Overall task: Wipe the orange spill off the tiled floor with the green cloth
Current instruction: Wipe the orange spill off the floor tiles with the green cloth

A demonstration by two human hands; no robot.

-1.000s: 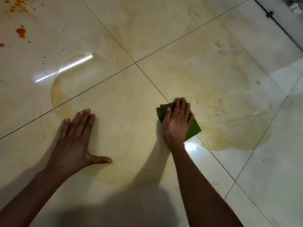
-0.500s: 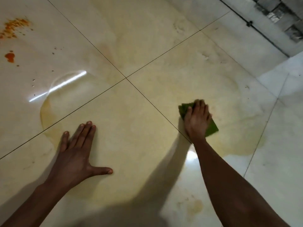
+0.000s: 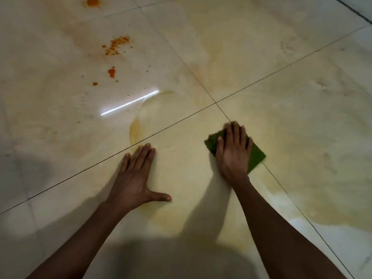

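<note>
Right hand (image 3: pixel 233 152) presses flat, fingers straight, on green cloth (image 3: pixel 256 156) over yellowish smear (image 3: pixel 302 137). Left hand (image 3: pixel 134 178) flat on floor (image 3: pixel 60 137), beside cloth. Orange spots (image 3: pixel 115 45) beyond.

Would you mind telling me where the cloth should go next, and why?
Probably slide the green cloth forward and left. The right hand presses it flat on a pale yellow film, while the strong orange spots lie untouched further up the tiled floor, beyond the left hand, which rests flat on the tile.
</note>
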